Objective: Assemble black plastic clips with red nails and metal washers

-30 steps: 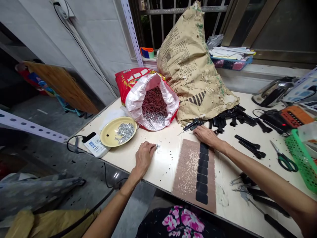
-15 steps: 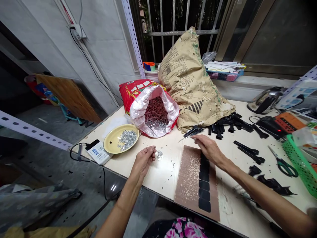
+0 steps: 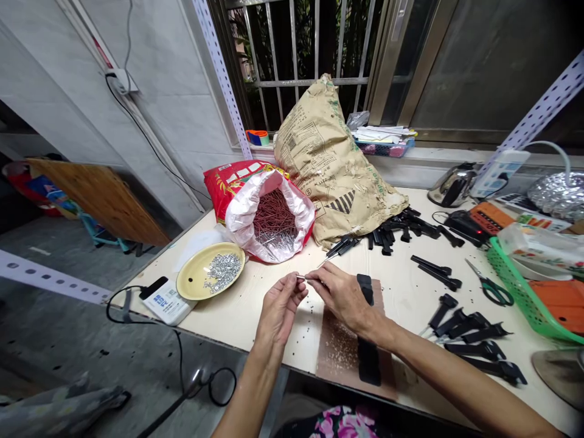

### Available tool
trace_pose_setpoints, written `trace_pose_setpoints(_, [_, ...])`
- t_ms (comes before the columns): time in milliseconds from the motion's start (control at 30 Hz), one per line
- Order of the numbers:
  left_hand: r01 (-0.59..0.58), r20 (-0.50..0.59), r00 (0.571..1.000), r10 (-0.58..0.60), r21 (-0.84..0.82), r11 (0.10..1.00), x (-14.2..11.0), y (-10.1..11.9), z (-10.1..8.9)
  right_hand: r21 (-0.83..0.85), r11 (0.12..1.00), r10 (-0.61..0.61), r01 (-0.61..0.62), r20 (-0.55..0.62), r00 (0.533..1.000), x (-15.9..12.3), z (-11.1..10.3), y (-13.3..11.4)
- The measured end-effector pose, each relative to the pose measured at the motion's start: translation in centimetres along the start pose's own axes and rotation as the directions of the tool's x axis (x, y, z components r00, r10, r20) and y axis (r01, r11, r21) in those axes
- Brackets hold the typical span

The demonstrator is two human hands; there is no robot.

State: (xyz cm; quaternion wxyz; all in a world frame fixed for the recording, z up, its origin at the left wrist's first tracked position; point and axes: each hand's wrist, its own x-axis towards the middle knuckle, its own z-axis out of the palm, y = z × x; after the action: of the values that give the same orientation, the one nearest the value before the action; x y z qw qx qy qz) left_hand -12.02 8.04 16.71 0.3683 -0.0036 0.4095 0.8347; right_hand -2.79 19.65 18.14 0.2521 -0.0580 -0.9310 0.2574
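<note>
Right hand: moved left since earlier, pinching a metal bit.
Left hand: fingertips pinching its left end.
Work: both hands now joined.

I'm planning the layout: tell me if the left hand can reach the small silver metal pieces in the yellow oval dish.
Likely yes: nothing visible covers the pieces or blocks the left hand, though its fingertips seemingly pinch a slim metal part.

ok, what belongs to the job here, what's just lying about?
Likely in use:
thin metal piece at the fingers
yellow oval dish of small silvery parts
red sack of brownish rods

Likely just lying about:
green-handled metal scissors
shiny metal kettle
</note>
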Motion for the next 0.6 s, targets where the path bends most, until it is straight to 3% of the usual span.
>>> trace_pose_setpoints(267, [-0.009, 0.022, 1.0, 0.005, 0.189, 0.982, -0.2, 0.1, -0.2, -0.172, 0.984, 0.041, -0.04, 0.0, 0.999, -0.9, -0.2, -0.8])
trace_pose_setpoints(400, [-0.002, 0.044, 0.999, -0.013, 0.336, 0.942, 0.1, -0.2, -0.5, -0.158, 0.986, 0.064, -0.055, 0.052, 0.997, -1.5, -0.4, -0.3])
trace_pose_setpoints(600, [-0.106, 0.051, 0.994, 0.092, 0.516, 0.85, 0.7, -1.7, -0.1, -0.093, 0.982, 0.169, -0.165, 0.033, 0.985, -2.6, -1.1, 0.7])
